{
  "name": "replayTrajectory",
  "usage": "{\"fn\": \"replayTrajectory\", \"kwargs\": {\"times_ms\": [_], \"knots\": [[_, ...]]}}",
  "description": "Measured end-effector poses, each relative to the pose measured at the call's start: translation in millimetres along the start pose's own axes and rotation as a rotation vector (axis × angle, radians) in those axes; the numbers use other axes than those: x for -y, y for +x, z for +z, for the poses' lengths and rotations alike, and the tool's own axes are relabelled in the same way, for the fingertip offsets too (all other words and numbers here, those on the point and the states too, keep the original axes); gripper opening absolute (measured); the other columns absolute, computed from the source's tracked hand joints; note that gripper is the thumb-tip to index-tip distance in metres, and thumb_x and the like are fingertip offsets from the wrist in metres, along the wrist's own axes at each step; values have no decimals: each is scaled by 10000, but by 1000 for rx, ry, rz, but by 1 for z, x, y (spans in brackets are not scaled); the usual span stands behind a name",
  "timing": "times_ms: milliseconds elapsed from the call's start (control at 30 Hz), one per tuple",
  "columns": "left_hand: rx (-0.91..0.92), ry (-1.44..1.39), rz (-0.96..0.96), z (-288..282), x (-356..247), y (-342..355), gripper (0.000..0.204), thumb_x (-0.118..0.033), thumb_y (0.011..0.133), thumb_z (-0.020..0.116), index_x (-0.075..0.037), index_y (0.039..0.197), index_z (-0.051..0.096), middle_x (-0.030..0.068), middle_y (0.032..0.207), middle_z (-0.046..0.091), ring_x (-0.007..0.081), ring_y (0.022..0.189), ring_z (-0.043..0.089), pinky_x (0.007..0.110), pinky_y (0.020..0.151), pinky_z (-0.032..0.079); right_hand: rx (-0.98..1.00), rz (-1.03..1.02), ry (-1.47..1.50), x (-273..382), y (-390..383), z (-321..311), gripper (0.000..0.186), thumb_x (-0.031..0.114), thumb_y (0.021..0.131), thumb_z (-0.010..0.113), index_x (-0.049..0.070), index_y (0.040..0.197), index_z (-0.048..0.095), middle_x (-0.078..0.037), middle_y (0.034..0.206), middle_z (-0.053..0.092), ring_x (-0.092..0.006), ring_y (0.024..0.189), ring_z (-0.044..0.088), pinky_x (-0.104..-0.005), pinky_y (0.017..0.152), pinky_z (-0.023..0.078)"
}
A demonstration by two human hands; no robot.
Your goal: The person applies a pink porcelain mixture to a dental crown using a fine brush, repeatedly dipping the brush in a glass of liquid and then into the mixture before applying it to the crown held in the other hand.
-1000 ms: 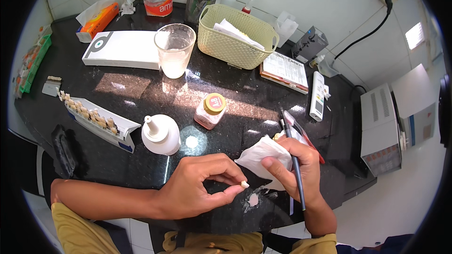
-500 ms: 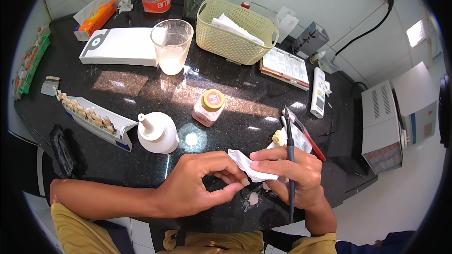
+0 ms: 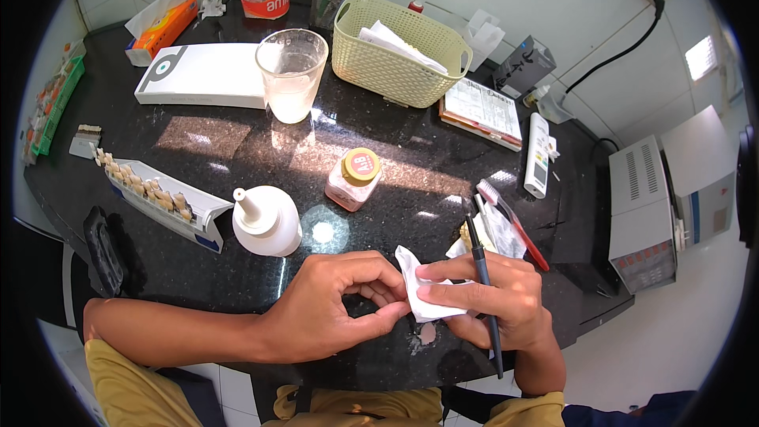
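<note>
My left hand [image 3: 332, 308] is closed in a pinch over the dark counter [image 3: 411, 150], its fingertips against a folded white tissue [image 3: 419, 296]; what they hold is hidden. My right hand [image 3: 506, 308] presses that tissue there and also holds a slim black-handled tool [image 3: 492, 332] crossing its fingers. Below the fingertips lies a small patch of pink powder [image 3: 427, 333]. Just beyond the right hand are crumpled white paper [image 3: 502, 233] and a red-handled toothbrush [image 3: 523, 239]. A white nozzle bottle [image 3: 266, 225] and a yellow-lidded jar of pink powder [image 3: 348, 190] stand beyond my hands.
At left are a tooth shade guide [image 3: 158, 202], black tray [image 3: 107, 257] and green rack [image 3: 59, 103]. Behind stand a glass [image 3: 288, 95], white box [image 3: 198, 79], basket [image 3: 395, 71], pen holder [image 3: 332, 8] and remote [image 3: 536, 154]. A grey-white machine [image 3: 640, 213] is at right.
My right hand has turned and shifted with the tissue, which now covers the small cream piece seen earlier in my left fingertips. The left hand has barely moved.
</note>
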State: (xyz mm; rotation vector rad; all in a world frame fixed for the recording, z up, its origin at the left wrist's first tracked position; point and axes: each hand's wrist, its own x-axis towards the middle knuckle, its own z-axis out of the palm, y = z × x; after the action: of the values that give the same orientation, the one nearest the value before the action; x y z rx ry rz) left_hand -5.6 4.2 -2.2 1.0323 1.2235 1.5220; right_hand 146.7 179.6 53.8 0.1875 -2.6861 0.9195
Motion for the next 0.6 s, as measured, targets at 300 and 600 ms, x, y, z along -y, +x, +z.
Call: {"fn": "replayTrajectory", "kwargs": {"times_ms": [300,600], "knots": [[-14,7,7,0,1,-1,101,11,849,675,47,941,654,95,927,655,128,832,682,250,749,560,0,-23,-54,0,0,3,458,69,613,760,112,1069,748,-142,1010,725,-221,722,681,-314,617,544],[0,128,62,-1,-3,-1,128,23,820,701,27,945,673,114,958,667,153,856,687,261,767,553,-144,18,-38,-1,-2,5,392,28,668,767,57,1058,731,-165,1025,720,-245,751,695,-303,645,546]]}}
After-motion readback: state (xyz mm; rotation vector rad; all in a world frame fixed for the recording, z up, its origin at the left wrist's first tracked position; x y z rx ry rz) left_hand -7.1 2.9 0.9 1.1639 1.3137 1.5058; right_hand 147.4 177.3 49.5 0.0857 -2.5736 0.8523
